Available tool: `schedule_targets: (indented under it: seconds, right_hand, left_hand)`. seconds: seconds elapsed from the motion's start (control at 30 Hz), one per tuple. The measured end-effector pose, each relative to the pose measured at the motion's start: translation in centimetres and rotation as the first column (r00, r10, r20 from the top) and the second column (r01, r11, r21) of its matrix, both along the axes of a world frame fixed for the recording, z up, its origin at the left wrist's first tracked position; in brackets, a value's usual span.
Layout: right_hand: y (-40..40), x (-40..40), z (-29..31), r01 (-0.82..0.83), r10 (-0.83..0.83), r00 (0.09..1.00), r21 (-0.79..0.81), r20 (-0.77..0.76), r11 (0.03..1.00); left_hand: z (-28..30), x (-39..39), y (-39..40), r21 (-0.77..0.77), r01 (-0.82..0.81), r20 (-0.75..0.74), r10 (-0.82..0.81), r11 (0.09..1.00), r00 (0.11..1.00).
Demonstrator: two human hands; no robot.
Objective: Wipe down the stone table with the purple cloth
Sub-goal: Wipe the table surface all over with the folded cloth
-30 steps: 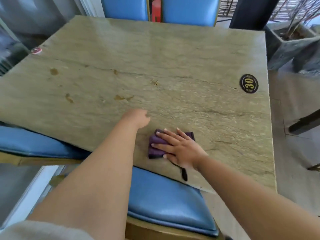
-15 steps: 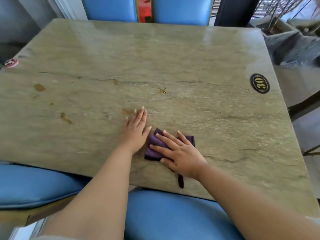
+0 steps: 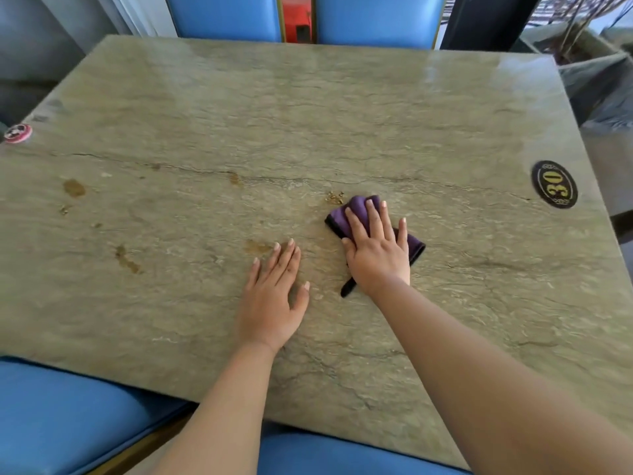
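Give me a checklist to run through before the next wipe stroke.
1. Right hand flat on the purple cloth: ok.
2. Cloth flat on the stone table: ok.
3. Crumbs at the cloth's front edge, not yet wiped: not ok.
4. Brown stain by the left hand fingertips: not ok.
5. Stains at far left uncleaned: not ok.
6. Cloth dampness: cannot tell.

A: Blue padded seats (image 3: 68, 416) run along the near edge, and two blue chair backs (image 3: 226, 15) stand at the far side with a red strip (image 3: 297, 18) between them.

B: Far right there's a grey stone planter (image 3: 589, 70) holding bare twigs, beside a dark post (image 3: 486, 18). Daylight glares off the far surface.
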State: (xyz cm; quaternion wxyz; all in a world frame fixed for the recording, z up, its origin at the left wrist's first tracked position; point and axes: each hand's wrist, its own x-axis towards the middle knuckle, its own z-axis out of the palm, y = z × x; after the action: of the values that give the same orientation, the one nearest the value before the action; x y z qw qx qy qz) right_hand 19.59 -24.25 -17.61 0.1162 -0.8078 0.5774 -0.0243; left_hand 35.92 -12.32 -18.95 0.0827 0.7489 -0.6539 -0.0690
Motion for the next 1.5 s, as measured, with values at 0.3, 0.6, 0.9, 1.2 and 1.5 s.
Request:
schedule_targets:
  seconds: [0.3,0.6,0.9,1.2,1.5]
  right_hand:
    - [8.3,-0.5,0.9,-0.026,0.021,0.999,0.112,0.045,0.993]
    - [8.2,-4.1,4.1,0.371,-0.439,0.807,0.238,0.395,0.897]
    - [3.7,-7.0,0.5,0.581,-0.585,0.621,0.195,0.522,0.790]
    - [2.0,-4.9,-1.0,0.723,-0.641,0.616,-0.006,0.458,0.691]
    - [1.9,-2.9,-0.5,0.694,-0.672,0.704,-0.021,0.230,0.720]
  left_hand:
    - [0.4,0.3,0.0,0.023,0.062,-0.015,-0.061,0.998,0.998]
    - [3.2,-0.7,-1.6,0.003,0.026,-0.318,-0.024,1.000,0.948]
    - [1.4,-7.5,-7.7,0.137,0.627,0.020,-0.635,0.767,0.772]
    - [1.5,-6.3,-24.1,0.187,0.574,0.090,-0.596,0.797,0.798]
    - [1.6,-5.0,-19.3,0.052,0.188,-0.041,-0.186,0.981,0.982]
